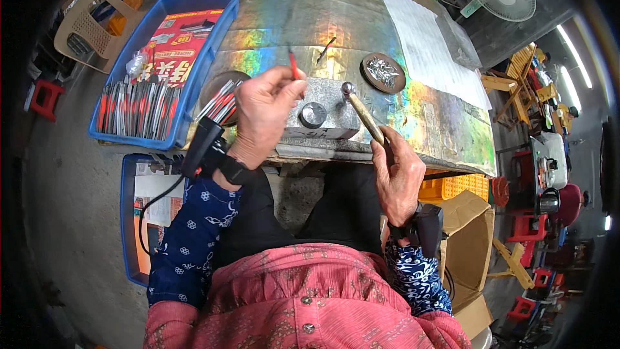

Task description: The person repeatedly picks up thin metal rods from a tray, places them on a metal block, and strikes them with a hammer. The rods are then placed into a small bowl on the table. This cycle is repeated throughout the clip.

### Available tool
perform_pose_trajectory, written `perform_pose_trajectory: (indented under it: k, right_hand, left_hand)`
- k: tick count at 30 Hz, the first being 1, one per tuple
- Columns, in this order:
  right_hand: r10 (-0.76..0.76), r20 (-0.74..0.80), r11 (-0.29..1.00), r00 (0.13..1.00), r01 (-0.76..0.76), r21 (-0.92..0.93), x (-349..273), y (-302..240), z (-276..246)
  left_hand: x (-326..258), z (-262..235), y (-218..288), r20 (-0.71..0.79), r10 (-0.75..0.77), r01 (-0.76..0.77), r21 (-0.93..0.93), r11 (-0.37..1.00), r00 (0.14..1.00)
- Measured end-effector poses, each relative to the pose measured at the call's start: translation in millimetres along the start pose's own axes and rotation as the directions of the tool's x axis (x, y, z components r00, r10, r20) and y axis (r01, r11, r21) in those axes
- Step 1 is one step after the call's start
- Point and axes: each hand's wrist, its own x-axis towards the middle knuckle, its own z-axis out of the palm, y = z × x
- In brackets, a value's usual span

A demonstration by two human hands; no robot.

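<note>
The left hand (271, 106) pinches a red stick (294, 64) by the metal block's (330, 99) far left corner; the right hand (399, 171) grips a hammer (365, 116). I'd steady the stick and keep any blow light.

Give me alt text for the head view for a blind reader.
A person's left hand holds a thin red and dark piece, while the right hand grips a wooden-handled hammer. On the worktable are a grey block topped by a round piece, a blue tray of slim pieces at left, and a dish of small shiny bits at right.
</note>
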Motion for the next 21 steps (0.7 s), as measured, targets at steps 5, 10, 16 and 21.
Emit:
perform_pose_trajectory:
  k: [5,10,16,21]
  right_hand:
    - [-0.090,-0.049,0.986,0.995,0.082,-0.144,-2,8,13]
    - [-0.107,-0.008,0.969,0.994,0.103,-0.225,-10,13,30]
    - [-0.054,0.045,0.990,0.998,0.060,-0.129,-18,9,50]
    - [-0.031,0.082,0.998,0.996,0.036,-0.055,-14,8,51]
  left_hand:
    - [-2,-21,1,0.081,-0.214,0.227,-0.246,0.942,0.974]
    - [-10,-41,-3,0.068,-0.286,0.293,-0.304,0.906,0.956]
    - [-19,-78,-5,-0.034,-0.283,0.270,-0.209,0.940,0.958]
    - [-22,-106,-5,-0.071,0.018,0.021,0.521,0.853,0.997]
